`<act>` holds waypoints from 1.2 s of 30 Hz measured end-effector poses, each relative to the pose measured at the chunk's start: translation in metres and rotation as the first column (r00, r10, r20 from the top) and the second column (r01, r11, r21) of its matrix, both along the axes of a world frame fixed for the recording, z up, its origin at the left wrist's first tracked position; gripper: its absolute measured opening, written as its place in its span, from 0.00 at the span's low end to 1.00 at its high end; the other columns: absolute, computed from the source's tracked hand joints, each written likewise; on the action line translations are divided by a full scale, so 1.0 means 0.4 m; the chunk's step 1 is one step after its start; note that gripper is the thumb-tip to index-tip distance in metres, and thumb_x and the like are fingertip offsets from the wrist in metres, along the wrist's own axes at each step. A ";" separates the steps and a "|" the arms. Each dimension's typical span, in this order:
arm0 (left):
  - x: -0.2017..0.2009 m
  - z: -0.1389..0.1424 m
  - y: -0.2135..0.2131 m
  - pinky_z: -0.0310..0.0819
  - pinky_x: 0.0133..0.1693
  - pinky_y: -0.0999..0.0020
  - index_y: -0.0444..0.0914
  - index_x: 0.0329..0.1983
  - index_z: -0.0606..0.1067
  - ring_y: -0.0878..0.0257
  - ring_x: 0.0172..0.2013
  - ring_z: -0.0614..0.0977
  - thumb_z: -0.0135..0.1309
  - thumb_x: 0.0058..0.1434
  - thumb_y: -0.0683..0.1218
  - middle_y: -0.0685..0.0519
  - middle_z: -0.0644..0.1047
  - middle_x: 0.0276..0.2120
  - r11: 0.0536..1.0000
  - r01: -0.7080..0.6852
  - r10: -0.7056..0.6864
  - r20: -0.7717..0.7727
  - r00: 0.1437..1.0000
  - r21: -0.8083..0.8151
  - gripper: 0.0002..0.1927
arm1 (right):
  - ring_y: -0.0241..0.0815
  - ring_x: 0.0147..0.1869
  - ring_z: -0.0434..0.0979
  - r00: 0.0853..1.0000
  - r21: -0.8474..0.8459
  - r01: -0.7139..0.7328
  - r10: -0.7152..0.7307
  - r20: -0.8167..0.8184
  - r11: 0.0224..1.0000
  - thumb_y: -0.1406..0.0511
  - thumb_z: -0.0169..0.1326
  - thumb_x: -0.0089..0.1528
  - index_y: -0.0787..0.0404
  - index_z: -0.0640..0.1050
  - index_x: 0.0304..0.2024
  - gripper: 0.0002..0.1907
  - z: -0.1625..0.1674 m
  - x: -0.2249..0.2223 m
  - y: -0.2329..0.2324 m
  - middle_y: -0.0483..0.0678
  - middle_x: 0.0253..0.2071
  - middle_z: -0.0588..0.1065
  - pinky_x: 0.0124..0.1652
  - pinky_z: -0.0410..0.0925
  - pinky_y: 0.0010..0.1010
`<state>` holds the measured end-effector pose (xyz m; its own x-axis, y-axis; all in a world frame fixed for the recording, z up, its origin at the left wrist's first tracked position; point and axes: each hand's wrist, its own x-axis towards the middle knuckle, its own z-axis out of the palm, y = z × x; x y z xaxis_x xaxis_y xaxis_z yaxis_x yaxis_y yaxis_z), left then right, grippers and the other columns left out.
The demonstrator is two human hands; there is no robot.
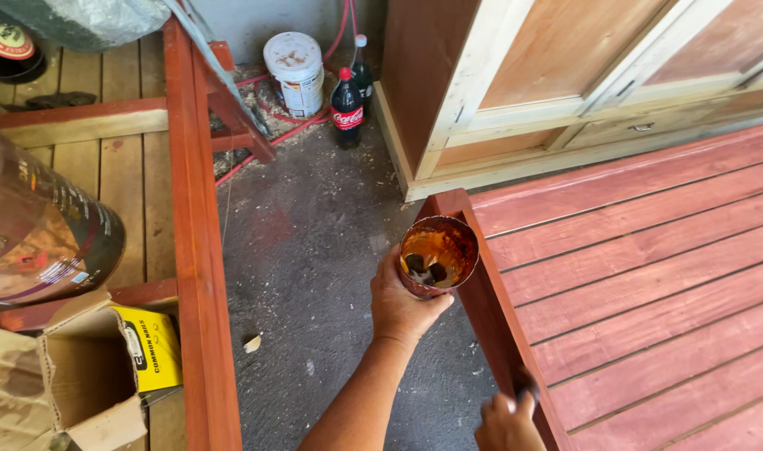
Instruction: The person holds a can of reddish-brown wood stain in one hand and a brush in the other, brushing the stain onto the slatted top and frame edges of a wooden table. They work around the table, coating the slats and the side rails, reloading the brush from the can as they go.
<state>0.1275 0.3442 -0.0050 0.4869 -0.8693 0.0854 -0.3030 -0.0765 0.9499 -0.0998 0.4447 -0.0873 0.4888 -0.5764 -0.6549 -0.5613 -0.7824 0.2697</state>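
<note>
Rust-stained, the can (438, 255) sits in the left hand (402, 305), fingers wrapped round its near left side, held by the red slatted frame's (648, 276) far corner. Inside are orange-brown stain and two dark lumps. The right hand (506, 422), near, grips something dark against the frame's rail. Far off, a white bucket (296, 73) and two bottles (348, 104) stand on the floor.

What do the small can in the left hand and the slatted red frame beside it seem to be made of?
The small can looks like thin metal: a rolled rim, with orange-brown stain coating the inside. The left hand grips it from below. The slatted red frame looks like wood: parallel boards with grain showing through a matte red stain. The right hand rests at its edge; what it holds is unclear.
</note>
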 end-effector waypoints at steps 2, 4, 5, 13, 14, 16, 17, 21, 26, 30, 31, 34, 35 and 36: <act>-0.016 -0.002 0.005 0.78 0.56 0.60 0.42 0.58 0.70 0.53 0.53 0.82 0.75 0.31 0.47 0.50 0.78 0.52 0.999 0.019 -0.019 -0.018 1.000 -0.037 0.46 | 0.56 0.55 0.70 0.998 0.059 0.062 -0.060 -0.037 0.996 0.58 0.53 0.66 0.55 0.84 0.42 0.12 -0.057 -0.039 0.033 0.52 0.47 0.74 0.54 0.60 0.75; -0.026 -0.007 0.008 0.78 0.55 0.59 0.41 0.57 0.70 0.52 0.53 0.82 0.76 0.31 0.47 0.49 0.79 0.51 0.997 0.019 -0.019 0.008 1.000 -0.069 0.46 | 0.55 0.56 0.71 0.988 0.122 0.143 -0.134 -0.083 0.982 0.58 0.52 0.66 0.53 0.84 0.43 0.11 -0.104 -0.058 0.046 0.51 0.48 0.74 0.54 0.62 0.70; -0.027 -0.011 0.010 0.77 0.55 0.58 0.40 0.57 0.70 0.51 0.53 0.81 0.76 0.30 0.47 0.49 0.78 0.52 0.997 0.010 -0.009 0.016 1.000 -0.076 0.46 | 0.55 0.56 0.72 0.982 0.144 0.177 -0.165 -0.093 0.974 0.58 0.52 0.66 0.52 0.84 0.43 0.11 -0.122 -0.061 0.041 0.51 0.49 0.75 0.54 0.63 0.67; 0.037 -0.078 0.020 0.73 0.57 0.56 0.41 0.58 0.69 0.49 0.55 0.77 0.77 0.29 0.47 0.49 0.76 0.54 0.996 -0.069 0.070 -0.008 0.998 0.060 0.49 | 0.51 0.59 0.76 0.942 0.198 0.336 -0.329 -0.069 0.921 0.59 0.51 0.67 0.46 0.83 0.47 0.11 -0.053 0.041 -0.069 0.48 0.53 0.77 0.53 0.73 0.47; 0.049 -0.086 0.023 0.73 0.57 0.56 0.41 0.59 0.69 0.50 0.55 0.77 0.77 0.29 0.48 0.49 0.76 0.54 0.994 -0.087 0.088 -0.012 0.996 0.062 0.50 | 0.51 0.59 0.77 0.939 0.187 0.343 -0.341 -0.047 0.920 0.59 0.51 0.67 0.45 0.82 0.48 0.11 -0.023 0.073 -0.104 0.47 0.53 0.77 0.53 0.74 0.44; 0.086 -0.096 0.019 0.73 0.58 0.56 0.41 0.61 0.68 0.50 0.55 0.77 0.77 0.28 0.49 0.49 0.76 0.55 0.990 -0.131 0.132 -0.012 0.991 0.057 0.52 | 0.50 0.58 0.77 0.941 0.138 0.332 -0.337 0.014 0.933 0.59 0.52 0.66 0.43 0.83 0.46 0.10 0.042 0.151 -0.193 0.46 0.51 0.77 0.51 0.75 0.43; 0.101 -0.100 0.016 0.72 0.58 0.55 0.41 0.60 0.68 0.50 0.55 0.77 0.77 0.28 0.49 0.49 0.76 0.54 0.987 -0.146 0.146 0.010 0.989 0.069 0.51 | 0.49 0.57 0.78 0.940 0.114 0.331 -0.337 0.043 0.937 0.60 0.52 0.65 0.42 0.83 0.46 0.10 0.073 0.185 -0.233 0.45 0.50 0.77 0.50 0.75 0.43; 0.154 -0.110 0.012 0.71 0.57 0.56 0.42 0.60 0.67 0.50 0.55 0.75 0.77 0.30 0.48 0.50 0.75 0.54 0.969 -0.168 0.163 0.040 0.986 0.179 0.51 | 0.46 0.60 0.72 0.956 0.051 0.287 -0.289 0.051 0.957 0.58 0.54 0.65 0.42 0.81 0.48 0.10 0.157 0.312 -0.365 0.42 0.52 0.73 0.50 0.75 0.50; 0.183 -0.123 0.014 0.75 0.58 0.60 0.41 0.60 0.68 0.56 0.54 0.80 0.75 0.31 0.48 0.51 0.78 0.52 0.972 -0.187 0.196 -0.057 0.979 0.142 0.49 | 0.46 0.63 0.67 0.988 -0.118 -0.123 0.133 0.082 0.985 0.57 0.58 0.63 0.41 0.82 0.46 0.09 0.172 0.381 -0.486 0.41 0.52 0.72 0.60 0.63 0.55; 0.189 -0.134 0.012 0.76 0.56 0.61 0.40 0.57 0.70 0.56 0.52 0.82 0.75 0.30 0.48 0.51 0.80 0.50 0.972 -0.211 0.220 -0.076 0.973 0.105 0.47 | 0.46 0.64 0.66 0.989 -0.142 -0.128 0.137 0.060 0.982 0.54 0.59 0.62 0.44 0.82 0.46 0.11 0.156 0.355 -0.532 0.42 0.52 0.72 0.63 0.60 0.56; 0.183 -0.135 0.011 0.78 0.56 0.62 0.40 0.57 0.71 0.56 0.51 0.83 0.74 0.30 0.48 0.51 0.80 0.50 0.973 -0.208 0.217 -0.101 0.971 0.098 0.46 | 0.47 0.64 0.67 0.987 -0.139 -0.161 0.162 -0.005 0.977 0.55 0.59 0.62 0.46 0.82 0.47 0.12 0.149 0.348 -0.524 0.43 0.52 0.72 0.63 0.60 0.58; 0.168 -0.135 0.005 0.76 0.56 0.60 0.40 0.56 0.71 0.54 0.52 0.82 0.75 0.29 0.48 0.50 0.80 0.50 0.970 -0.212 0.219 -0.046 0.975 0.120 0.46 | 0.47 0.63 0.68 0.996 -0.090 -0.030 0.022 -0.091 0.995 0.55 0.60 0.62 0.49 0.82 0.49 0.14 0.122 0.362 -0.475 0.44 0.54 0.73 0.61 0.63 0.58; 0.161 -0.134 0.004 0.76 0.56 0.60 0.40 0.57 0.71 0.54 0.52 0.81 0.75 0.29 0.48 0.50 0.80 0.50 0.970 -0.216 0.223 -0.048 0.974 0.111 0.47 | 0.46 0.63 0.69 0.992 -0.066 0.054 -0.061 -0.111 0.996 0.55 0.61 0.62 0.50 0.82 0.49 0.15 0.115 0.369 -0.457 0.44 0.54 0.73 0.60 0.65 0.57; 0.155 -0.134 -0.001 0.76 0.56 0.60 0.39 0.57 0.70 0.54 0.52 0.81 0.76 0.28 0.48 0.50 0.80 0.50 0.971 -0.219 0.224 -0.049 0.973 0.097 0.48 | 0.48 0.62 0.69 0.991 -0.037 0.071 -0.075 -0.113 0.997 0.57 0.59 0.63 0.51 0.81 0.50 0.14 0.107 0.381 -0.445 0.45 0.54 0.74 0.58 0.67 0.58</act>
<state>0.1893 0.3437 -0.0587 0.6700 -0.7420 -0.0232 -0.2122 -0.2214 0.9518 0.0527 0.2666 -0.0446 0.3675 -0.6302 -0.6840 -0.5805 -0.7300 0.3607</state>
